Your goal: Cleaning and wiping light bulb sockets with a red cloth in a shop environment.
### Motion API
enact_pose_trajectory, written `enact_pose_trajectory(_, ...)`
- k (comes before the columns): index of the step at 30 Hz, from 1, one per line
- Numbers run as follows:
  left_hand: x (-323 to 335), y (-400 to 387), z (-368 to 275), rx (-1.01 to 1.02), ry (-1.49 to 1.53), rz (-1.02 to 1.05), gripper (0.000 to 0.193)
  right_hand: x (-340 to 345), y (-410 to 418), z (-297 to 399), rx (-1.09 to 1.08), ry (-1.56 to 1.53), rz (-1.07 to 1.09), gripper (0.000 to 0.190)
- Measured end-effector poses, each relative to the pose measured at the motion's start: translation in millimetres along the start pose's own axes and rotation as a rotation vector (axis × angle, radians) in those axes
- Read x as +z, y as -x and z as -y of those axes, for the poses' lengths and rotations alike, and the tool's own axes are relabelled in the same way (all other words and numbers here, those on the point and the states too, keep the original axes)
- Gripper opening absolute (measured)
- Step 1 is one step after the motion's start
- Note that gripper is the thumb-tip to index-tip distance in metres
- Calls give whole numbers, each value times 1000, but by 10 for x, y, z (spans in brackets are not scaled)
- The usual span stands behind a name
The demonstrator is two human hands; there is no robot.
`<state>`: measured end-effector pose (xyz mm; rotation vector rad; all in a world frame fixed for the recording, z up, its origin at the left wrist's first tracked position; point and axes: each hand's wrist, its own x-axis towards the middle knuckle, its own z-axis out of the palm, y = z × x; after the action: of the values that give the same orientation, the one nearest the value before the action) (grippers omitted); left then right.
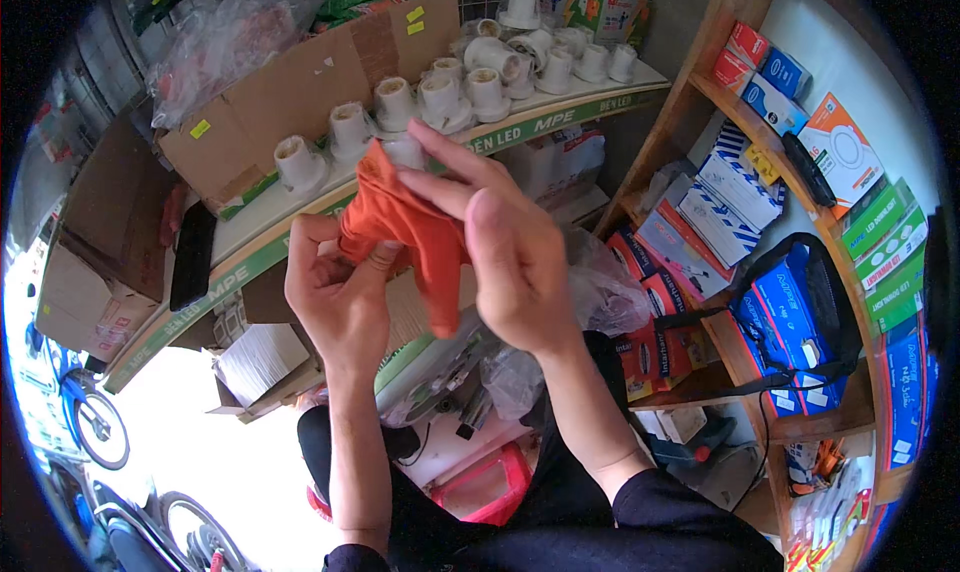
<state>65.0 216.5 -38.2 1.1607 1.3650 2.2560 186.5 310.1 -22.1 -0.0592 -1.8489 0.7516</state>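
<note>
An orange rubber glove [405, 227], with fingers hanging down, is held up in front of the shelf. My left hand [341, 279] pinches its left edge between thumb and fingers. My right hand [510, 249] is at its right side, fingers extended and pointing up left across the glove's top; whether these fingers grip it I cannot tell. Behind the glove, white lamp holders [484, 92] stand in loose rows on the shelf, some wrapped in clear plastic.
A long cardboard box [285, 92] and a black phone-like slab [193, 257] lie on the shelf [247, 261]. Wooden shelving [750, 144] with packed boxes rises at right. Below are a red plastic frame [487, 486] and clear plastic bags. Parked two-wheelers stand at lower left.
</note>
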Motion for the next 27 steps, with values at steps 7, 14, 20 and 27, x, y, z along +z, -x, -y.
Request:
enact_pose_trajectory(7,-157,-54,11,-16,79,-5,14,-44,30,113,238,-447,116,52)
enact_pose_trajectory(14,-403,-93,-115,-23,-78,8,24,-117,-63,225,373,-261,194,58)
enact_pose_trajectory(20,-598,-172,-329,-222,426,-68,27,-41,-120,373,513,-253,288,51)
enact_pose_trajectory(27,-1182,-165,-446,-138,591,-100,33,-117,-417,118,491,37,150,49)
